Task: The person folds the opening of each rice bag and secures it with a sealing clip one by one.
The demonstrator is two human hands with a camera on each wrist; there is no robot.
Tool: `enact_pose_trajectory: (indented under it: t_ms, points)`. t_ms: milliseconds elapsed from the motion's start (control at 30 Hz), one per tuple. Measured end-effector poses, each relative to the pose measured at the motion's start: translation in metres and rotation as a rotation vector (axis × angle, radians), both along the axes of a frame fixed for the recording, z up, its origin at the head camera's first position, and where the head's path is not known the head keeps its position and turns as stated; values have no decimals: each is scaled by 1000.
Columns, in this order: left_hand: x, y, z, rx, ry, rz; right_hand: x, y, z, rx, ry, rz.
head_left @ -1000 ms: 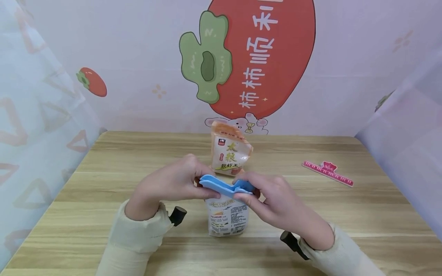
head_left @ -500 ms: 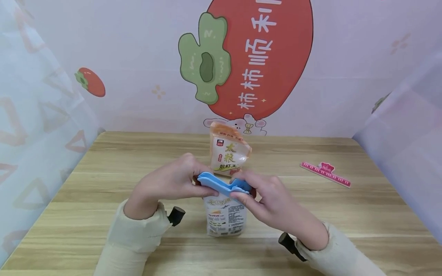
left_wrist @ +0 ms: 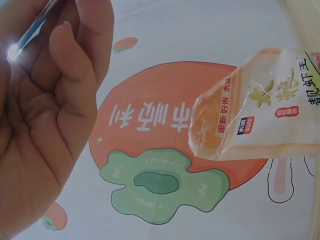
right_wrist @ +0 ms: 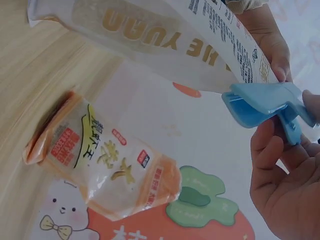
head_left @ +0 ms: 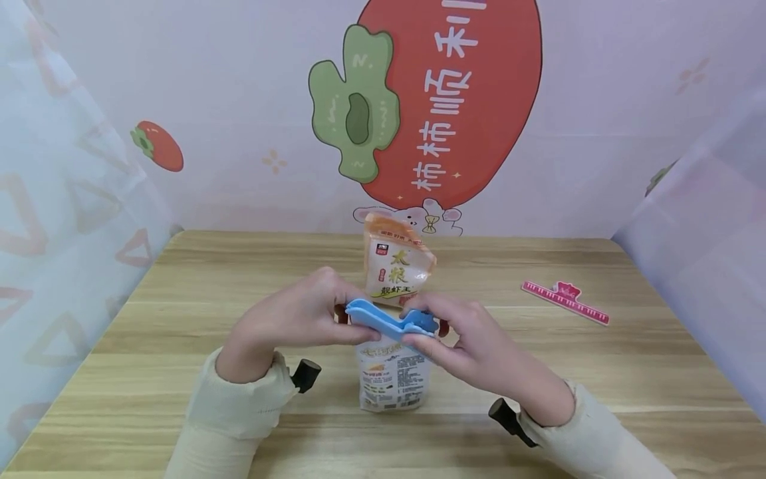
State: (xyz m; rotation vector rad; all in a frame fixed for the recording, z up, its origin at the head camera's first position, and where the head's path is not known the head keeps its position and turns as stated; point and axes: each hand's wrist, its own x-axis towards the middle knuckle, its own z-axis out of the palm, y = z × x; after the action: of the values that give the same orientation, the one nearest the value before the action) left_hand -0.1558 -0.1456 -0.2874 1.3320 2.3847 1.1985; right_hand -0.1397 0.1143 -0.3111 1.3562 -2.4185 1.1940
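Observation:
A white printed bag (head_left: 393, 379) stands upright on the table, its top edge between the two hands. Across that top lies a light blue sealing clip (head_left: 383, 322). My left hand (head_left: 305, 309) pinches the bag's top at the clip's left end, thumb on the near side. With thumb and fingers, my right hand (head_left: 473, 339) squeezes the handle end of the clip. In the right wrist view the clip (right_wrist: 260, 102) shows a gap between its jaws beside the bag (right_wrist: 150, 42); whether the bag's edge sits inside is unclear. Part of my left hand (left_wrist: 45, 100) fills the left wrist view.
Behind the hands stands an orange and white rice bag (head_left: 397, 263). A pink ruler-shaped clip (head_left: 565, 303) lies at right on the wooden table (head_left: 179, 299). A printed backdrop (head_left: 239, 133) with tomato drawings rises at the table's back edge.

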Motion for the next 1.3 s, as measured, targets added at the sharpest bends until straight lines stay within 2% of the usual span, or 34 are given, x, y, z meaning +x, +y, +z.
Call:
enact_pose_trajectory:
  t_ms: [267, 500, 567, 667, 767, 867, 1000, 1100, 1200, 1300]
  points:
    - [3, 2, 2, -4, 34, 37, 4, 15, -12, 79, -82, -100]
    - [3, 3, 3, 48, 92, -11, 4, 18, -19, 39, 13, -92]
    - [2, 3, 2, 55, 99, -21, 5, 17, -19, 34, 16, -98]
    - [3, 3, 1, 58, 111, -8, 5, 17, -20, 20, -35, -106]
    - [3, 2, -1, 54, 115, 41, 5, 18, -23, 19, -105, -116]
    - [7, -1, -6, 35, 58, 126, 6, 22, -27, 55, -160, -126]
    - [15, -7, -17, 5, -69, 243, 8, 28, -34, 134, -218, -147]
    - [23, -9, -26, -12, -137, 306, 8, 28, -39, 183, -269, -167]
    - [33, -8, -34, -2, -219, 376, 10, 27, -44, 196, -333, -185]
    - [44, -6, -43, 28, -291, 457, 12, 26, -48, 163, -396, -182]
